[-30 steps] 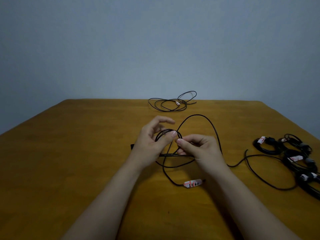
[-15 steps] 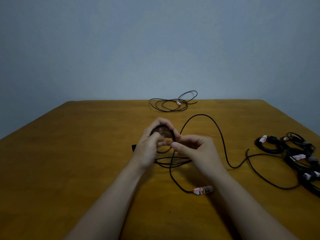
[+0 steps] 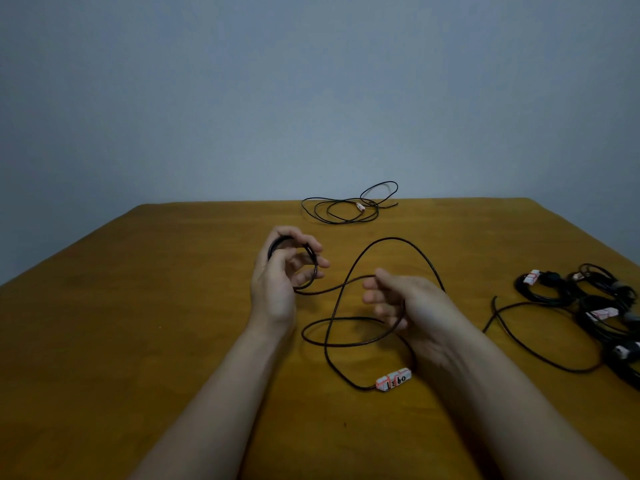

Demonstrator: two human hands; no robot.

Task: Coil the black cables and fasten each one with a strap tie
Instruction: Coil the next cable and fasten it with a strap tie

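Note:
My left hand (image 3: 280,275) grips a small coil of the black cable (image 3: 313,268), its fingers curled round the loops. From the coil the cable runs right in loose loops (image 3: 391,239) across the wooden table (image 3: 138,341). My right hand (image 3: 398,299) is apart from the left, with fingers loosely curled round a strand of the same cable. The cable's end with a white and red label (image 3: 394,379) lies just below my right wrist.
A loose uncoiled black cable (image 3: 346,207) lies at the table's far edge. Several coiled, tied cables with white labels (image 3: 588,299) are piled at the right edge. A free strand (image 3: 519,337) curves out from that pile.
My hands have drawn apart: the right hand slid right and down along the cable, away from the coil. The left hand keeps the coil. The labelled end shifted slightly right.

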